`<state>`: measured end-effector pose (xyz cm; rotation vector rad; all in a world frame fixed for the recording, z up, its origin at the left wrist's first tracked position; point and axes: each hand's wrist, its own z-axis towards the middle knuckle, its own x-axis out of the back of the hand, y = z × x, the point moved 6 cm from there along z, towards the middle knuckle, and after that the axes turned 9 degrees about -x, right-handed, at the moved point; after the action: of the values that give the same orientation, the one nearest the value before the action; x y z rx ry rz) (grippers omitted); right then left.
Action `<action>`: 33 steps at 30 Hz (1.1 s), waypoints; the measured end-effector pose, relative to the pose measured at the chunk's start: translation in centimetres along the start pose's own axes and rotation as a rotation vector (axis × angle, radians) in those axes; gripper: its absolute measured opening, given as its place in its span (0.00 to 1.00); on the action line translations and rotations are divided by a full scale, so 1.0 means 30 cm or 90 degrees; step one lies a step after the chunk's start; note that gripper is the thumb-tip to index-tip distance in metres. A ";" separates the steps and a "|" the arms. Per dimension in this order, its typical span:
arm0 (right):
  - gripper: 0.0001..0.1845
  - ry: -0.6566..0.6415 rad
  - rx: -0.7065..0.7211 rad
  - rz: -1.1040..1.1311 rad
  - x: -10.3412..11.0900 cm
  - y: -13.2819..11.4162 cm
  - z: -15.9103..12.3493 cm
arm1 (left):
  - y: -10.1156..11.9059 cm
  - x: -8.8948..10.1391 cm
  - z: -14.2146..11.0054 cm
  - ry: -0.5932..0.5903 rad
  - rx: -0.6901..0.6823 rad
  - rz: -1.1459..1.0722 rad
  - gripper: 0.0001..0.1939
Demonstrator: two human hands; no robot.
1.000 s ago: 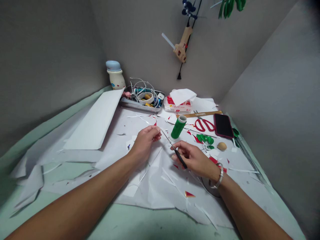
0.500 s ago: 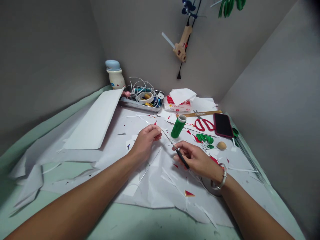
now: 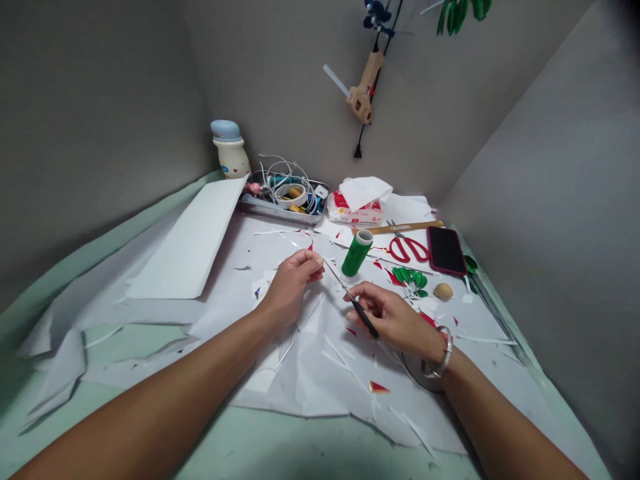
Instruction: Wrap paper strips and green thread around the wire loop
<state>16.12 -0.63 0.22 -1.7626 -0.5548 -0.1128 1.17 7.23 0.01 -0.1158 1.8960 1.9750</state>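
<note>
My left hand [image 3: 293,283] rests on white paper sheets [image 3: 300,347], fingers pinched together on a tiny scrap I cannot make out. My right hand [image 3: 393,319] grips a thin tool with a black handle and a metal tip [image 3: 353,300], held like a pen. Its tip points up and left toward my left fingertips. A silver bracelet [image 3: 440,357] sits on my right wrist. A green thread spool [image 3: 357,254] stands just behind the tool's tip.
Red scissors [image 3: 409,249], a dark phone [image 3: 446,251], a wooden ruler [image 3: 400,228], green paper bits [image 3: 411,279] and a tissue pack [image 3: 356,210] lie at the back right. A metal tray [image 3: 285,200] of cables and tape, a bottle [image 3: 230,150] and a white board [image 3: 193,240] sit left. A glue gun [image 3: 364,90] hangs on the wall.
My right hand with the tool has slid slightly toward me and to the right. My left hand has stayed in place.
</note>
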 end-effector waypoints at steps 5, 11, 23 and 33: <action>0.17 0.007 0.009 -0.012 0.006 -0.003 -0.002 | -0.002 0.002 0.001 -0.005 0.000 0.002 0.05; 0.17 0.015 0.011 -0.013 0.009 -0.003 0.002 | 0.005 0.000 -0.002 0.001 -0.001 0.001 0.05; 0.23 -0.025 -0.022 -0.070 0.035 0.043 0.011 | 0.015 0.059 0.023 0.092 -0.052 -0.029 0.06; 0.15 -0.012 -0.024 -0.420 0.115 -0.049 -0.093 | 0.017 0.048 0.020 0.079 -0.008 -0.032 0.07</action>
<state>19.15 -1.95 3.55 -1.5559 -1.1364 -0.5667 -0.21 8.14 0.06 -0.2924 1.9367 1.9881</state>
